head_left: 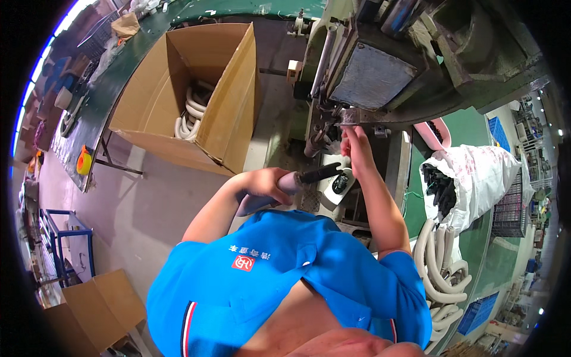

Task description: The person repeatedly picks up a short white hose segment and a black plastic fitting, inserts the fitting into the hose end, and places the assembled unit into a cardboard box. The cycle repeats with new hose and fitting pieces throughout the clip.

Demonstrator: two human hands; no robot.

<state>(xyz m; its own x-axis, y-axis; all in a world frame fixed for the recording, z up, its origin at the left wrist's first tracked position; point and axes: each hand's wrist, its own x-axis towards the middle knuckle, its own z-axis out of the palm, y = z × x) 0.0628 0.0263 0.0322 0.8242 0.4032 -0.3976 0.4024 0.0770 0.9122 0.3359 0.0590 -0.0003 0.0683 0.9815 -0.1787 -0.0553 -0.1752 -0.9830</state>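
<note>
My left hand (267, 183) is wrapped round a light grey tube (289, 182), held in front of my body. A black plastic fitting (321, 173) with a forked tip sticks out of the tube's end and points right. My right hand (355, 149) is raised to the working head of a large green metal press (333, 122). Its fingers are bent close together near the tool, and what they hold, if anything, is hidden. Just below that hand sits a white part (331, 196) with a round black piece (339, 184) on it.
An open cardboard box (235, 113) at the left holds curved pale tubes (193, 110). On the green table at the right are a white sack (476, 178) of black parts, a pink bin (433, 135) and more bent tubes (431, 268). A blue metal frame (62, 238) stands far left.
</note>
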